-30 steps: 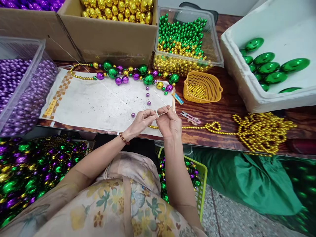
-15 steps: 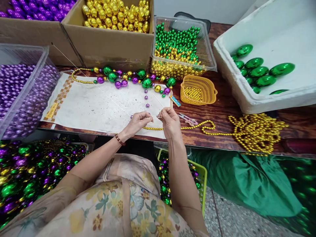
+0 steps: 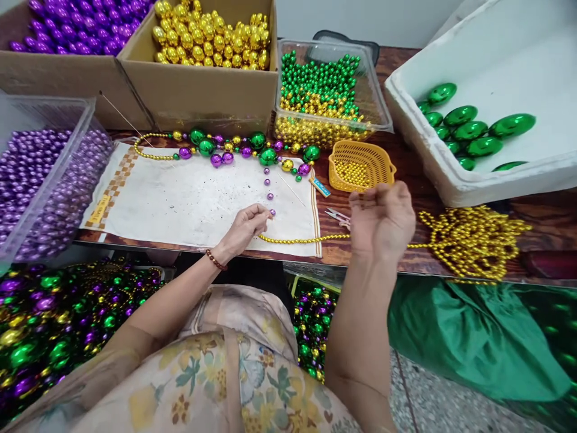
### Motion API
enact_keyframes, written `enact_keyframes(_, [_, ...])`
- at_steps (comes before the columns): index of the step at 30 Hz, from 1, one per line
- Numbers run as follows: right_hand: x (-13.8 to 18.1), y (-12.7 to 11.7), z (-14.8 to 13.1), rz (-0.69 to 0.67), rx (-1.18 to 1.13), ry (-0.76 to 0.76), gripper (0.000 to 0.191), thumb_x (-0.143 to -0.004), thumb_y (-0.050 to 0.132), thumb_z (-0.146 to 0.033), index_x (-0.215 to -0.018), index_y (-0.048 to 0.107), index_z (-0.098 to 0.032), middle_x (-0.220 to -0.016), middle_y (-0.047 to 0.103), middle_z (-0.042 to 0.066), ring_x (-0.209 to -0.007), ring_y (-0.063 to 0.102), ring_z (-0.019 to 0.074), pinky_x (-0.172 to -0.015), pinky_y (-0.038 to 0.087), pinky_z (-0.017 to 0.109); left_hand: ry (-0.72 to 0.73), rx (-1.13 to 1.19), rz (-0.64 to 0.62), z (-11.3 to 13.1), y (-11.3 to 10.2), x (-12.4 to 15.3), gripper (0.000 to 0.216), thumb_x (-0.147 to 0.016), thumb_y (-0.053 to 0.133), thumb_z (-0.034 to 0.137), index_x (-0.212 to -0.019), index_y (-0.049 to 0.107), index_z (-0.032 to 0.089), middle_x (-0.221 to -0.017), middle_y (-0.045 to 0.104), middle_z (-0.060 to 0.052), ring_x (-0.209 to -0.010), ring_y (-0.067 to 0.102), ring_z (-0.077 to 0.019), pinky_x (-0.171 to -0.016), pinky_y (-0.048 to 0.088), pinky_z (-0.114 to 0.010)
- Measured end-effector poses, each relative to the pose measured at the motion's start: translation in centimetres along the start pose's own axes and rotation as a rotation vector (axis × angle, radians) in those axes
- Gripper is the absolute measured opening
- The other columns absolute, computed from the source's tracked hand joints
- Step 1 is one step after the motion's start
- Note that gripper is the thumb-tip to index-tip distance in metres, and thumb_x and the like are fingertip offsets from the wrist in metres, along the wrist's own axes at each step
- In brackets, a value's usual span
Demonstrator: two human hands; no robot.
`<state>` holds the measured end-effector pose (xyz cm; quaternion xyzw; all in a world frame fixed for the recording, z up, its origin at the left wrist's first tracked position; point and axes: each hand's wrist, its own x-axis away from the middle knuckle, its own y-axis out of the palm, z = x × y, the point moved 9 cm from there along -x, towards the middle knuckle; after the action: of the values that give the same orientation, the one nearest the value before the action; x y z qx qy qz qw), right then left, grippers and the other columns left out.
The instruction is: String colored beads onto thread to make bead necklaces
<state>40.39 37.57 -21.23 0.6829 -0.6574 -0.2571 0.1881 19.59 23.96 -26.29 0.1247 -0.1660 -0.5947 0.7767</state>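
Observation:
My left hand (image 3: 246,227) rests on the white cloth (image 3: 189,201) with its fingertips pinched together, apparently on a thin thread and the near end of a gold bead strand (image 3: 297,240). My right hand (image 3: 383,218) hovers above the table's edge, blurred, with its fingers loosely curled. Small scissors (image 3: 337,215) lie just left of it. The strand runs right to a heap of gold beads (image 3: 473,240). A partly strung chain of green, purple and gold balls (image 3: 234,147) lies along the cloth's far edge. A few loose purple beads (image 3: 269,183) sit on the cloth.
A yellow basket (image 3: 360,168) holds small gold beads. Behind it stand a clear tub of green and gold beads (image 3: 322,96), cardboard boxes of gold (image 3: 202,90) and purple balls, a purple-bead tub (image 3: 40,174) on the left, and a white foam box (image 3: 455,180) of green ovals.
My right hand has left the left hand and swung right, past the scissors, toward the gold heap. The left hand stays pinched on the cloth. The view has tilted slightly.

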Motion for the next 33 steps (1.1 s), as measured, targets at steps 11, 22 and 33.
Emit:
enact_keyframes(11, [9.4, 8.3, 9.4, -0.679, 0.487, 0.186, 0.018, -0.085, 0.069, -0.04, -0.083, 0.071, -0.023, -0.078, 0.067, -0.002, -0.069, 0.061, 0.0133, -0.068, 0.05, 0.027, 0.223, -0.054, 0.065, 6.1, 0.4, -0.7, 0.019, -0.083, 0.069, 0.032, -0.077, 0.059, 0.017, -0.066, 0.053, 0.003, -0.06, 0.05, -0.0089, -0.069, 0.044, -0.025])
enact_keyframes(22, [9.1, 9.6, 5.7, -0.823, 1.606, -0.257, 0.017, -0.097, 0.054, -0.036, -0.099, 0.066, -0.024, -0.102, 0.075, 0.006, -0.083, 0.068, 0.0224, -0.059, 0.028, 0.03, 0.228, -1.052, -0.323, 6.1, 3.4, -2.1, 0.019, -0.078, 0.054, 0.013, -0.063, 0.064, 0.017, -0.059, 0.058, -0.001, -0.054, 0.045, -0.0119, -0.055, 0.03, -0.025])
enact_keyframes(33, [7.8, 6.5, 3.2, -0.983, 1.542, -0.372, 0.022, -0.099, 0.057, -0.042, -0.096, 0.068, -0.024, -0.093, 0.074, 0.003, -0.077, 0.065, 0.0173, -0.059, 0.026, 0.028, 0.026, -1.147, -0.704, 4.5, 5.2, -1.4, 0.017, -0.082, 0.062, 0.027, -0.07, 0.07, 0.018, -0.06, 0.059, 0.0, -0.055, 0.049, -0.0127, -0.056, 0.033, -0.024])
